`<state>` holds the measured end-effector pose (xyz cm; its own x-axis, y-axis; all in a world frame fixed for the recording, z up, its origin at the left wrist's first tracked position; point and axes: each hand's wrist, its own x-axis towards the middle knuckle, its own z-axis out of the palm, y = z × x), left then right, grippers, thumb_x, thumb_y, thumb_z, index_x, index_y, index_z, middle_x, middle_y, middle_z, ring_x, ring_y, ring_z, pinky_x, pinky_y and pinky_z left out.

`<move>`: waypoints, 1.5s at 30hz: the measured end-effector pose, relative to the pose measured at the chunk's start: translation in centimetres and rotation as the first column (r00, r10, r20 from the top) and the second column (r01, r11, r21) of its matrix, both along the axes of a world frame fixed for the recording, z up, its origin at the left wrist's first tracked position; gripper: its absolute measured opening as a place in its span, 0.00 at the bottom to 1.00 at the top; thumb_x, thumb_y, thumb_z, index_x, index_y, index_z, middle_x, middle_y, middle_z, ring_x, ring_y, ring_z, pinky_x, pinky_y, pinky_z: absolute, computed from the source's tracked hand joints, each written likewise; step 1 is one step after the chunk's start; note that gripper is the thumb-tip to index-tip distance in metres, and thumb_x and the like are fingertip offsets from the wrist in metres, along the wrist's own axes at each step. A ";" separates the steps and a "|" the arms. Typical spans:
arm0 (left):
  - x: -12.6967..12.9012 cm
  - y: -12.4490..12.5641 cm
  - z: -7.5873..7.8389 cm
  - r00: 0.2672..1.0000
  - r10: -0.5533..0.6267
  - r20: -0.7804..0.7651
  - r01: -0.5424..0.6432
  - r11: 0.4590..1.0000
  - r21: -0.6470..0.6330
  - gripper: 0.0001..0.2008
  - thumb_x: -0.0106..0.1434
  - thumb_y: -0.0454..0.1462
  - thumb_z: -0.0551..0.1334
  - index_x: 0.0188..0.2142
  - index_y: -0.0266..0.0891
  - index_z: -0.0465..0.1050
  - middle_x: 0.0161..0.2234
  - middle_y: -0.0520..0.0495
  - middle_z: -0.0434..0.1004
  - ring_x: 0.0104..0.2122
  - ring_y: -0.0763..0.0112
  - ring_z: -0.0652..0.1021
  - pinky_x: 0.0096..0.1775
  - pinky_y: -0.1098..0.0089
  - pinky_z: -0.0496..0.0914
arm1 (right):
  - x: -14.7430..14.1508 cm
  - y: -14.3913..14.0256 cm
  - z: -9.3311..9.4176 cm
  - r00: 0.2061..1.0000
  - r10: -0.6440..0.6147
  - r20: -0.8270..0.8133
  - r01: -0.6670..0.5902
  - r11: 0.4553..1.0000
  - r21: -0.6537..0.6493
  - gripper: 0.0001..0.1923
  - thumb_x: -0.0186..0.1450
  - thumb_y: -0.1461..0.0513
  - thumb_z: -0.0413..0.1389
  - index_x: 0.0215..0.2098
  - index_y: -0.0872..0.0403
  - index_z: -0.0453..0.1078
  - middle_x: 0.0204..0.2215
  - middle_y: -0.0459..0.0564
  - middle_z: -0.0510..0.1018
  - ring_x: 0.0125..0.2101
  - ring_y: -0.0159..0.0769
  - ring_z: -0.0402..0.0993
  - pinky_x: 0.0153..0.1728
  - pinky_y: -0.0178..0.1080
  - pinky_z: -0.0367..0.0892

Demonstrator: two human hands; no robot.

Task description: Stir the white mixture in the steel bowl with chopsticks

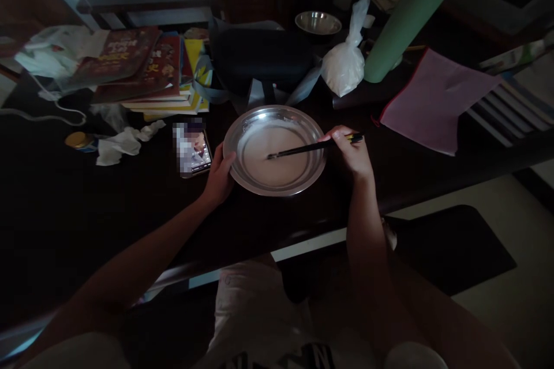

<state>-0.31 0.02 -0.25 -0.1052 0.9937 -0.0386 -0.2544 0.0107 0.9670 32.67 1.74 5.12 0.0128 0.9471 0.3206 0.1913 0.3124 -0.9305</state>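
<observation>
Steel plate of pale batter could slop over if my right hand, pinching the chopsticks, stirs harder than my left hand, clasping the rim, can steady it.

A dish is sitting at the near edge of the worktop, with a phone lying just to its left. Behind the phone, books are lying stacked. A bag is standing behind the dish, a cloth lying to the right.
</observation>
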 end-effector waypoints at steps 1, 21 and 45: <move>0.0 0.0 0.0 1.000 0.000 0.000 0.000 1.000 0.001 0.27 0.57 0.52 0.75 0.53 0.48 0.76 0.46 0.47 0.84 0.49 0.54 0.83 0.49 0.59 0.79 | 0.0 0.0 0.0 0.999 -0.036 -0.004 0.036 0.999 0.007 0.27 0.64 0.34 0.61 0.25 0.46 0.78 0.25 0.45 0.82 0.33 0.40 0.82 0.42 0.45 0.76; 0.0 0.0 0.1 1.000 0.003 0.001 -0.003 1.000 -0.009 0.27 0.56 0.52 0.75 0.51 0.48 0.76 0.46 0.47 0.84 0.48 0.54 0.83 0.49 0.59 0.79 | 0.0 0.0 -0.1 0.998 -0.053 -0.034 0.053 0.998 0.022 0.26 0.65 0.36 0.62 0.26 0.46 0.78 0.25 0.44 0.82 0.33 0.39 0.83 0.42 0.45 0.77; 0.0 -0.1 0.3 1.000 -0.008 0.021 0.008 1.000 -0.002 0.26 0.56 0.52 0.77 0.50 0.48 0.76 0.45 0.48 0.84 0.44 0.58 0.84 0.48 0.59 0.80 | -0.1 0.0 0.0 0.998 -0.053 -0.029 0.053 0.999 -0.008 0.28 0.65 0.35 0.61 0.24 0.46 0.77 0.22 0.43 0.81 0.30 0.38 0.82 0.40 0.44 0.78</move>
<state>-0.32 -0.07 0.08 -0.0963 0.9944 -0.0426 -0.2743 0.0146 0.9615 32.61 1.70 5.09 0.0727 0.9472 0.3123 0.1797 0.2956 -0.9383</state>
